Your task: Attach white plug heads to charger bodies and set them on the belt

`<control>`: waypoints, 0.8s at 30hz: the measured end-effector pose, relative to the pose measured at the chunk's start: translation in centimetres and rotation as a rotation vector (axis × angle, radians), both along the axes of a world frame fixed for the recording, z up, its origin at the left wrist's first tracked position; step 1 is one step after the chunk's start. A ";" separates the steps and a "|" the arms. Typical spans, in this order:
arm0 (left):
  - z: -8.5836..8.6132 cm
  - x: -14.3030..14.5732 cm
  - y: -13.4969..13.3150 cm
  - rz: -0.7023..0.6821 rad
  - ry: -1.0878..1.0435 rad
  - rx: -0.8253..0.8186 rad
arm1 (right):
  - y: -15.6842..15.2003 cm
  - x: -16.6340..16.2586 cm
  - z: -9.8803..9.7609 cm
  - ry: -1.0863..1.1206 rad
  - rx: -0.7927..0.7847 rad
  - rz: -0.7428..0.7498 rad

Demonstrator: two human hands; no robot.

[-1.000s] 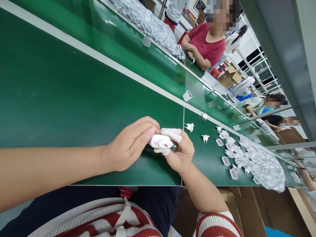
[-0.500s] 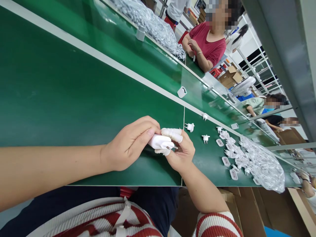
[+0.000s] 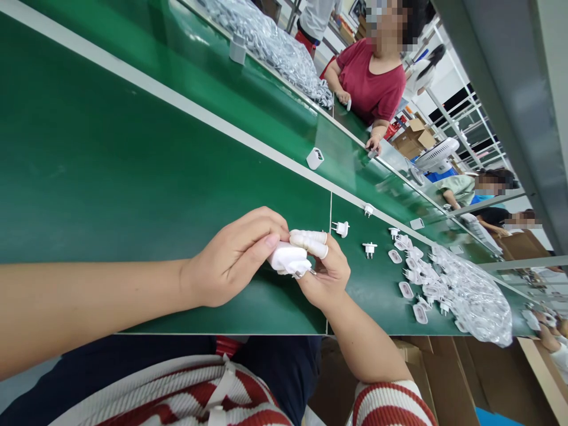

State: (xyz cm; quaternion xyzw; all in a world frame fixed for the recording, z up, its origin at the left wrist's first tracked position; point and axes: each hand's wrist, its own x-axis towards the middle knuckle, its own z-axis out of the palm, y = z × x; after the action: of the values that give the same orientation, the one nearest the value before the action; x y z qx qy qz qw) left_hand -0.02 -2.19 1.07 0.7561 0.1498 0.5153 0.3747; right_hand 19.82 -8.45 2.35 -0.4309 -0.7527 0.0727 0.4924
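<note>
Between my two hands, above the green work surface, is a white charger (image 3: 286, 258) with its metal pins pointing right and slightly down. My left hand (image 3: 242, 255) grips its left end between thumb and fingers. My right hand (image 3: 326, 263), with white finger cots on its fingertips, closes around the pin end; the thumb tip is hidden behind the charger. Just right of my right hand lie a loose plug head (image 3: 341, 229), a second plug head (image 3: 369, 249) and, farther back, a third plug head (image 3: 368, 209).
At right, a heap of plug heads (image 3: 419, 269) spills from a clear plastic bag (image 3: 474, 296). A white charger body (image 3: 315, 158) stands on the conveyor strip (image 3: 266, 127) beyond the white divider. Opposite, a co-worker in a red shirt (image 3: 375, 77) sits near a large bag (image 3: 275, 50).
The charger has rolled in my hands, so its pins now point lower. Charger bodies on the conveyor have shifted left. The co-worker opposite has reached one hand out to the conveyor.
</note>
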 end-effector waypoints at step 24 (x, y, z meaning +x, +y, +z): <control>-0.4 0.9 5.3 0.061 0.454 -0.464 | 1.9 4.0 0.2 -0.293 -0.198 -0.259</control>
State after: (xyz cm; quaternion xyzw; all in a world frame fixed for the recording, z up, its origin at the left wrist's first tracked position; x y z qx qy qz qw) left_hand 0.86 3.16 0.67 0.7412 0.3656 0.2966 0.4785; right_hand 23.86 -6.60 2.54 -0.5762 -0.7438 0.0188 0.3382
